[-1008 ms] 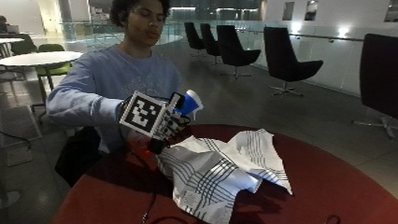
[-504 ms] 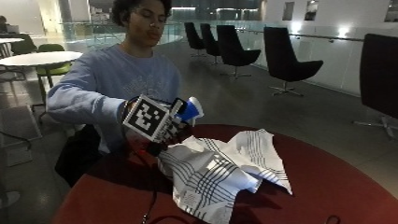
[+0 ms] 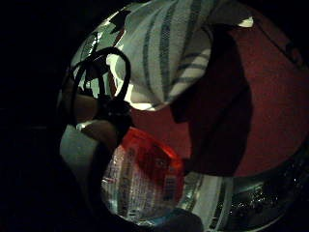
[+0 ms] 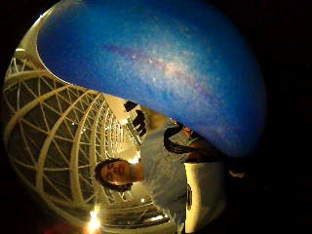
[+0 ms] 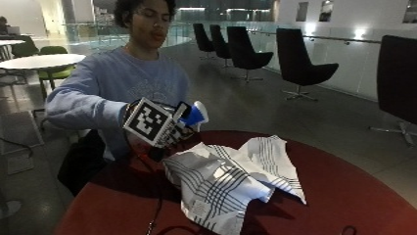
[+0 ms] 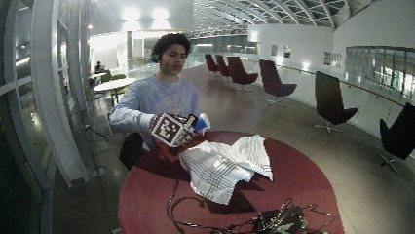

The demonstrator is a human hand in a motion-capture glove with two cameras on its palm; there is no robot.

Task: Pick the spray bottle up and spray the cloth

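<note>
On the red table (image 5: 338,196), the right hand (image 5: 171,128) holds the spray bottle (image 5: 194,115) upright, nozzle toward the cloth (image 5: 228,178).

The right hand (image 5: 171,128) has lowered the spray bottle (image 5: 194,113) slightly, closer to the cloth (image 5: 228,178)

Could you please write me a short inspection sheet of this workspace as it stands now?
Surface: round red table, in a hall.
Job's things: spray bottle with a blue head, held above the table edge; its red label shows in the little finger side palm view. White striped cloth lies crumpled on the table, beside the bottle.
Clutter: a dark tangled object at the table's near edge, too small to name.
Grippers: gloved right hand grips the bottle.
Cables: a dark cable trails across the table.
Surroundings: black chairs along the wall; a white table behind the person.
</note>
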